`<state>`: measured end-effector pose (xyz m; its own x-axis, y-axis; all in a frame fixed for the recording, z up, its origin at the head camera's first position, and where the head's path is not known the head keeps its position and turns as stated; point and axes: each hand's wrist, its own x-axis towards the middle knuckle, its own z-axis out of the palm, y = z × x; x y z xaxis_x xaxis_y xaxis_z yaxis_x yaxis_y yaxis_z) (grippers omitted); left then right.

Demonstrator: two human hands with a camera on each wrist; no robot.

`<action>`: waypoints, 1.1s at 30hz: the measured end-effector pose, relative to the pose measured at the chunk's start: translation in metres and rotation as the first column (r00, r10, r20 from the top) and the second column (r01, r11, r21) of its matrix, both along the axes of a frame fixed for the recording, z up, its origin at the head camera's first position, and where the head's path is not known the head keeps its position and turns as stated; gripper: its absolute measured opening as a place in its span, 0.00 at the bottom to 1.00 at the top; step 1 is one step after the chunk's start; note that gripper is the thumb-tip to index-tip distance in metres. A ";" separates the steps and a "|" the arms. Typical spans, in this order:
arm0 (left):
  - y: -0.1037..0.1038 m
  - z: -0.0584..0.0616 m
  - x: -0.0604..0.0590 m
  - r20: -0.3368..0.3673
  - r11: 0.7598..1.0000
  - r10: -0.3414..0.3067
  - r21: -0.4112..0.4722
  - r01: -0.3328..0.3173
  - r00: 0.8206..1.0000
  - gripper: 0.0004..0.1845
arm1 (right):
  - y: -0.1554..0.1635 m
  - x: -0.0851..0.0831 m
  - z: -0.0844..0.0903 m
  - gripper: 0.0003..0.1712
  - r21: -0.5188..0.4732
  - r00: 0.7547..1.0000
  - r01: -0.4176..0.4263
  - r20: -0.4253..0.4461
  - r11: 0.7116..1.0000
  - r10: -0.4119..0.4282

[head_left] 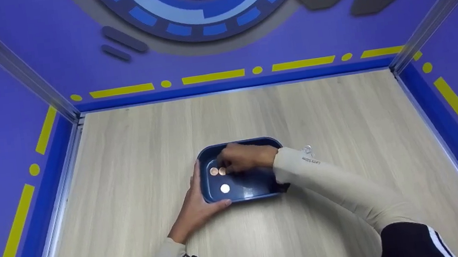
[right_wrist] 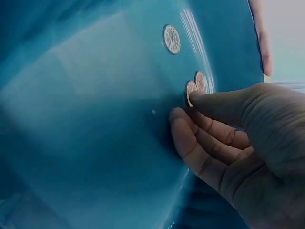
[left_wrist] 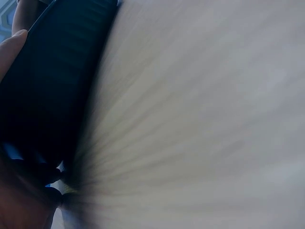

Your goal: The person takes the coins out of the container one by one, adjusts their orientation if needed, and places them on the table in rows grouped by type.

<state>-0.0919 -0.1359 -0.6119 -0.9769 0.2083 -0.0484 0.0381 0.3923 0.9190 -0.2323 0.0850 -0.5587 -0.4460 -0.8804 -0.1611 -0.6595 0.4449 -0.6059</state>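
Note:
A dark blue rectangular tray with raised walls stands on the wooden table. Its near left corner is gripped by my left hand, the thumb on the near rim and the fingers along the left wall. Inside the tray my right hand reaches in with curled fingers and pinches at a copper coin. Another copper coin lies right beside it, partly overlapped in the right wrist view. A silver coin lies flat nearer the front wall. In the left wrist view the tray's outer wall is dark.
A small clear object shows just beyond the right sleeve, outside the tray. The pale wooden table is bounded by blue panels with yellow marks at the back, left and right. Black wrist straps show at both sleeves.

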 end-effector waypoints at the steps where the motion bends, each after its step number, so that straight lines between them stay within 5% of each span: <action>1: 0.000 0.000 0.000 0.001 1.000 -0.001 -0.003 0.001 1.000 0.80 | -0.001 0.000 0.000 0.03 0.002 1.000 0.002 -0.002 1.000 -0.002; 23: 0.000 0.001 0.001 0.007 1.000 -0.008 0.003 0.008 1.000 0.78 | -0.009 0.010 0.006 0.02 0.138 0.999 0.032 -0.049 0.990 -0.025; 33: -0.001 -0.001 0.001 -0.010 1.000 0.002 -0.005 -0.003 1.000 0.78 | 0.011 0.020 0.019 0.02 0.056 0.998 0.062 -0.024 0.996 -0.061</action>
<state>-0.0914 -0.1365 -0.6126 -0.9778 0.2056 -0.0402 0.0459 0.3974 0.9165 -0.2128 0.0960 -0.5394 -0.5030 -0.8408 -0.1999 -0.6426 0.5186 -0.5641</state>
